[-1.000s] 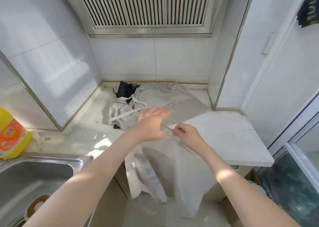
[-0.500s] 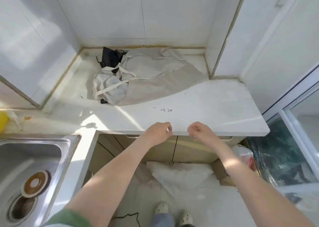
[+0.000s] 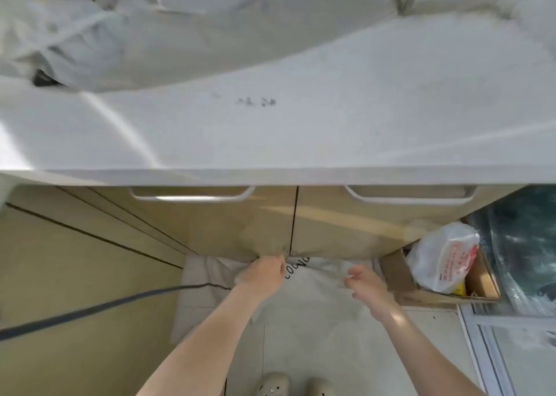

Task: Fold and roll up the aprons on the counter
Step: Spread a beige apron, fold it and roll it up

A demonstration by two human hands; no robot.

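Head view: I see the left hand [image 3: 264,275] low at the cabinet doors [image 3: 210,230], fingers clenched on the top edge of the pale apron [image 3: 316,293], which lies on the floor tiles under the counter [image 3: 331,130] edge. Right hand [image 3: 365,284] is just beside it at the same edge, fingers curled; blurred, I can't tell if it's grasping cloth. More aprons [image 3: 156,34] are heaped on the counter's far left. A cardboard box [image 3: 421,294] with a plastic bag [image 3: 445,257] is on the right. A dark cable [image 3: 90,308] is on the left.
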